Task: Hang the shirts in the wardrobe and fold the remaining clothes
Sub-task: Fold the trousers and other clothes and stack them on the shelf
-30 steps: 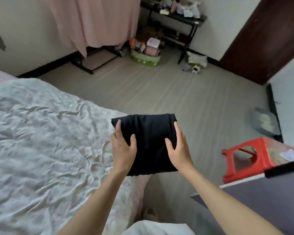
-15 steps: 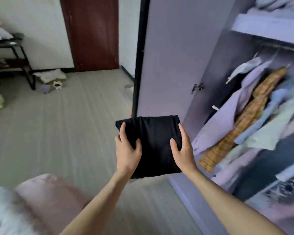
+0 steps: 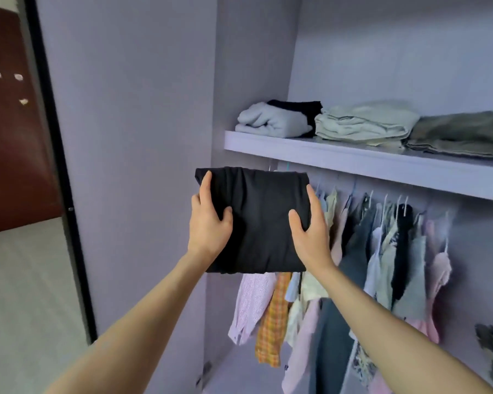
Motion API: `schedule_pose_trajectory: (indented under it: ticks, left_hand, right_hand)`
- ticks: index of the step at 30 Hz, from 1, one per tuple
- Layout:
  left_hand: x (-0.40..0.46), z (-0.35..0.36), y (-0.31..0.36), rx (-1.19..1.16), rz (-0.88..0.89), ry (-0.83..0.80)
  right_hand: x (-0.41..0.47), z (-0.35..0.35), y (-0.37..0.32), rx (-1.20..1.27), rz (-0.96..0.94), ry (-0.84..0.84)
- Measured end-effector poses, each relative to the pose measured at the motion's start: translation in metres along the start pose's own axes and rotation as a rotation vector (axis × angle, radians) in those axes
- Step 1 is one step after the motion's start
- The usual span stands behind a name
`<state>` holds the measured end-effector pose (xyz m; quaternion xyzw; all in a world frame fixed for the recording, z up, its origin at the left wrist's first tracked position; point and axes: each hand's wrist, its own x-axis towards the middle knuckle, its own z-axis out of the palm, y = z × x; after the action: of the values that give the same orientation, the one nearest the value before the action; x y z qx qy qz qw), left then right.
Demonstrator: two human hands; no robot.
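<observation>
the open lilac wardrobe (image 3: 143, 115) fills the view, its shelf (image 3: 353, 163) bearing folded clothes (image 3: 362, 125), with shirts (image 3: 353, 251) hanging on a rail beneath. in front of that rail, just below the shelf edge, a folded black garment (image 3: 258, 220) is held up, the left hand (image 3: 209, 220) grasping its left side and the right hand (image 3: 310, 226) grasping its right side.

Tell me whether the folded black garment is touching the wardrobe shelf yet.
Apart. The head view shows the folded black garment, held in both hands, with its top edge below the wardrobe shelf front edge.
</observation>
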<state>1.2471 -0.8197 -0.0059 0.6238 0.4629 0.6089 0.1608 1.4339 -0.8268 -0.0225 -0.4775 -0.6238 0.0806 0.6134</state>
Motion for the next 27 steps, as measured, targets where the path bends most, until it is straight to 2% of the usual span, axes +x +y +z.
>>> schedule_pose_trajectory:
  ticks: [6, 12, 19, 27]
  left_hand:
    - [0.114, 0.016, 0.052, -0.093, 0.181, -0.013]
    - [0.208, 0.026, 0.070, -0.158, 0.294, -0.057]
    - [0.308, 0.069, 0.079, -0.200, 0.395, -0.050]
    - [0.430, 0.154, 0.082, -0.310, 0.377, -0.021]
  right_hand:
    - [0.103, -0.016, -0.041, -0.034, -0.118, 0.140]
    - [0.187, -0.011, -0.062, -0.050, -0.178, 0.220]
    - [0.280, -0.010, -0.049, -0.072, -0.205, 0.282]
    - [0.422, -0.022, -0.020, -0.256, -0.270, 0.278]
